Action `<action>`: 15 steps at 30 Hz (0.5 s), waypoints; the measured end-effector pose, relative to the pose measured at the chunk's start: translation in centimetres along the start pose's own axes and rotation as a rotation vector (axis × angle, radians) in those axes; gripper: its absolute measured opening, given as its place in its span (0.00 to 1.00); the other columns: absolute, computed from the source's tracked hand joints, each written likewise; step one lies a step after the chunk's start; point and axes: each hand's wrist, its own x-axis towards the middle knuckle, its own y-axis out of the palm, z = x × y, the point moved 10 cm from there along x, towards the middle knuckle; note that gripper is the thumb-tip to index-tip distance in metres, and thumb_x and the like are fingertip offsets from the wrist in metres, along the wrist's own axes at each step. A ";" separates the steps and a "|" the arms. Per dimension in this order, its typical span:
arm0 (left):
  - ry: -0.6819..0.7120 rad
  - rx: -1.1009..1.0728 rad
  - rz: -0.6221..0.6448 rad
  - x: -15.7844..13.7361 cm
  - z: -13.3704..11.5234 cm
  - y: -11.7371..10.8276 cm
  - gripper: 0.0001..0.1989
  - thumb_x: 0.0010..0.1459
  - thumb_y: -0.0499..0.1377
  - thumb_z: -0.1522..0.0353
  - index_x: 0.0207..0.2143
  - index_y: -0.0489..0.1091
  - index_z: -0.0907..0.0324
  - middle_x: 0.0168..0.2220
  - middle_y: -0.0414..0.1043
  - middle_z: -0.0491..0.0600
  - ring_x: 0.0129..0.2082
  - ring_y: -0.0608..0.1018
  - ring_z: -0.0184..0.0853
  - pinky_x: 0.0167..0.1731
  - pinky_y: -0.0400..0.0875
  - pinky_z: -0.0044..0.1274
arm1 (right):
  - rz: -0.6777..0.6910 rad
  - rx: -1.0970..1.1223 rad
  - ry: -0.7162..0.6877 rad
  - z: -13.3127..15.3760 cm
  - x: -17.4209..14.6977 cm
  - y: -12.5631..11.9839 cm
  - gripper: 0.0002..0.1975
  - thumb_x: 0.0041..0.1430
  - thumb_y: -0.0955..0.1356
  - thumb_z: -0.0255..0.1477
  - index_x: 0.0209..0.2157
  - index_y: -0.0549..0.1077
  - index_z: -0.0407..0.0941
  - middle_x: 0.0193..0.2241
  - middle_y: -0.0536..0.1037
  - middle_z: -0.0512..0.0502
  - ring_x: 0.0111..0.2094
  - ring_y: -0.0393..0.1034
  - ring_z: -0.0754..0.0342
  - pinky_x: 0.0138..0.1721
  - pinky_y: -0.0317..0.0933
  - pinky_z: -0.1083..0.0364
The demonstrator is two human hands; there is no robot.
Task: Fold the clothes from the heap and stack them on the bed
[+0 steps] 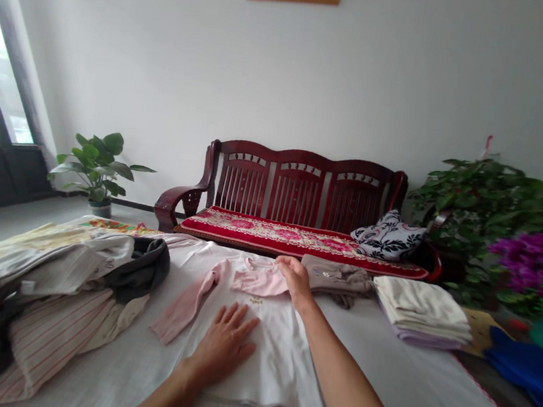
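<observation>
White cloth covers the desk, and a white and pink top lies spread out at its middle, the hem toward the near edge and the collar toward the far one. The left hand rests flat on the front of the top, palm down, its fingers slightly apart. The right hand is at the shoulder beside the collar, fingers close together; whether they pinch the fabric I cannot tell. One pink sleeve stretches out toward the left edge, and a pink band crosses the chest above a small gold-coloured trim. Just beyond the right hand, near the far edge, is a folded grey-brown garment; a folded cream and lilac stack sits by the right edge. Loose clothes are heaped along the left edge, and a dark red wooden sofa stands past the far edge.
</observation>
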 end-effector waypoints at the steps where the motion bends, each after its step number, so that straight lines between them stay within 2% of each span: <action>1: -0.002 -0.003 0.002 0.0 0.0 0.0 0.27 0.65 0.54 0.58 0.65 0.61 0.47 0.69 0.55 0.53 0.69 0.56 0.51 0.66 0.49 0.47 | -0.045 -0.029 -0.001 -0.7 -0.5 -1.2 0.14 0.51 0.68 0.31 0.42 0.73 0.44 0.45 0.78 0.43 0.49 0.71 0.49 0.54 0.62 0.51; 3: -0.009 -0.010 0.003 0.0 0.0 0.0 0.27 0.65 0.54 0.58 0.65 0.61 0.47 0.69 0.55 0.54 0.69 0.56 0.51 0.66 0.49 0.48 | -0.129 -0.158 -0.012 -2.1 -1.8 -3.5 0.18 0.47 0.68 0.26 0.43 0.73 0.44 0.48 0.76 0.41 0.53 0.68 0.46 0.58 0.57 0.48; 5: -0.018 -0.021 -0.001 0.0 0.0 -0.1 0.27 0.64 0.55 0.59 0.65 0.62 0.48 0.69 0.56 0.53 0.69 0.56 0.51 0.66 0.49 0.47 | -0.184 -0.421 -0.050 -2.9 -3.0 -4.9 0.22 0.45 0.68 0.23 0.45 0.72 0.44 0.49 0.73 0.40 0.55 0.65 0.43 0.59 0.55 0.47; 7: -0.038 -0.045 -0.013 0.1 0.2 -0.2 0.27 0.63 0.55 0.62 0.65 0.62 0.50 0.68 0.57 0.53 0.69 0.57 0.49 0.67 0.49 0.45 | -0.206 -0.727 -0.085 -3.5 -3.9 -5.1 0.24 0.46 0.69 0.24 0.49 0.70 0.45 0.49 0.71 0.40 0.55 0.65 0.43 0.56 0.58 0.49; 9: -0.082 -0.077 -0.036 0.4 0.7 -0.5 0.29 0.62 0.54 0.66 0.66 0.60 0.54 0.68 0.57 0.53 0.68 0.60 0.46 0.67 0.51 0.41 | -0.209 -0.924 -0.085 -4.0 -4.2 -4.8 0.26 0.49 0.70 0.27 0.52 0.67 0.45 0.50 0.70 0.39 0.53 0.66 0.44 0.50 0.61 0.50; 12: -0.146 -0.096 -0.085 1.3 1.6 -1.2 0.33 0.60 0.54 0.68 0.67 0.55 0.60 0.69 0.56 0.57 0.67 0.62 0.44 0.66 0.56 0.36 | -0.222 -1.031 -0.074 -4.2 -3.6 -4.5 0.24 0.54 0.69 0.29 0.54 0.65 0.44 0.50 0.70 0.37 0.50 0.68 0.45 0.46 0.63 0.52; 15: -0.126 -0.046 -0.126 3.1 1.9 -2.1 0.34 0.62 0.53 0.66 0.69 0.52 0.64 0.70 0.50 0.61 0.70 0.53 0.47 0.67 0.53 0.37 | -0.252 -1.054 -0.052 -4.5 -2.8 -5.2 0.20 0.58 0.64 0.25 0.53 0.65 0.44 0.50 0.71 0.37 0.47 0.70 0.47 0.42 0.63 0.53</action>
